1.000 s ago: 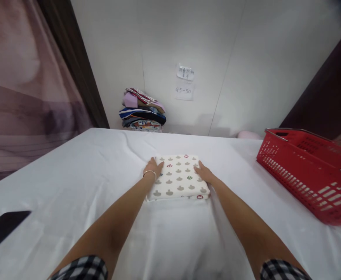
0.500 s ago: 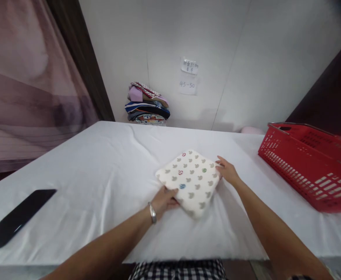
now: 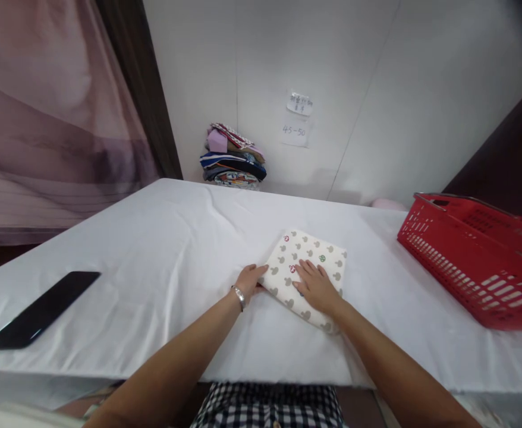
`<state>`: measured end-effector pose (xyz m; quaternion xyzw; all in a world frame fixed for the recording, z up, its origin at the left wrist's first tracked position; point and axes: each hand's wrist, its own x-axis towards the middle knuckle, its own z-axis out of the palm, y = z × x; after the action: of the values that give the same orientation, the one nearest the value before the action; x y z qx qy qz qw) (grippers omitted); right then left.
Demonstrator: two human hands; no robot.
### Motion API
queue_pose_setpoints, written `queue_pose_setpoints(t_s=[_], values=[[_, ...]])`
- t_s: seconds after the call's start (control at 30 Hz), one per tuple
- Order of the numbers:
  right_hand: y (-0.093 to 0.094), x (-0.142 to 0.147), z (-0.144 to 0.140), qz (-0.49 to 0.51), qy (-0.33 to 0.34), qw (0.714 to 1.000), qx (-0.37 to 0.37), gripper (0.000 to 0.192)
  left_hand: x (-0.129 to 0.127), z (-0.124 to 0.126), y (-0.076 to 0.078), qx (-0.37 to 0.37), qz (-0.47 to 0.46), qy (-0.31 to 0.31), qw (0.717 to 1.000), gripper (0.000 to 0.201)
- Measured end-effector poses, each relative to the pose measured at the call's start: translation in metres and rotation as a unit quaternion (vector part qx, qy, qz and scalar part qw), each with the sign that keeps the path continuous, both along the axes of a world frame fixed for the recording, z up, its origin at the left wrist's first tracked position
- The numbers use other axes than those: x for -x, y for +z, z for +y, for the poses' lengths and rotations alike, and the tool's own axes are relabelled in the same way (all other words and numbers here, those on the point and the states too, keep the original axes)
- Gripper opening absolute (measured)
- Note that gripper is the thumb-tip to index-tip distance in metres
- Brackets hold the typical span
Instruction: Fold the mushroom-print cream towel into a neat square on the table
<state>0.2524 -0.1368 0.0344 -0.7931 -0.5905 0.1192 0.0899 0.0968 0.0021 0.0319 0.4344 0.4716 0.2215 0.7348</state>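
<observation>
White wall note (image 3: 295,132) reads "45-50"; hands press folded cloth (image 3: 308,270).

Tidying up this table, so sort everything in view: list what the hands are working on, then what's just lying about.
In hand:
- folded cloth
- left hand at its left edge
- right hand flat on top

Lying about:
- red basket
- black slab
- clothes pile by the wall
- paper notes
</observation>
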Motion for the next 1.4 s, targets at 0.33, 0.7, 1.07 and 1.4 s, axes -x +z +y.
queue_pose_setpoints(t_s=[0.33, 0.7, 1.07, 1.4], values=[[0.019, -0.07, 0.068, -0.067, -0.105, 0.99, -0.06, 0.051, -0.003, 0.008, -0.022, -0.137, 0.075, -0.065, 0.986, 0.057], [0.0, -0.112, 0.117, 0.06, -0.171, 0.982, -0.053, 0.053, 0.005, 0.001, -0.029, -0.208, 0.055, -0.105, 0.971, 0.046], [-0.003, -0.106, 0.152, 0.06, -0.133, 0.987, -0.07, 0.032, 0.005, -0.001, -0.032, -0.269, 0.101, -0.122, 0.95, 0.038], [-0.001, -0.11, 0.161, 0.05, -0.098, 0.992, -0.057, 0.029, 0.006, -0.002, -0.027, -0.269, 0.079, -0.108, 0.954, 0.034]])
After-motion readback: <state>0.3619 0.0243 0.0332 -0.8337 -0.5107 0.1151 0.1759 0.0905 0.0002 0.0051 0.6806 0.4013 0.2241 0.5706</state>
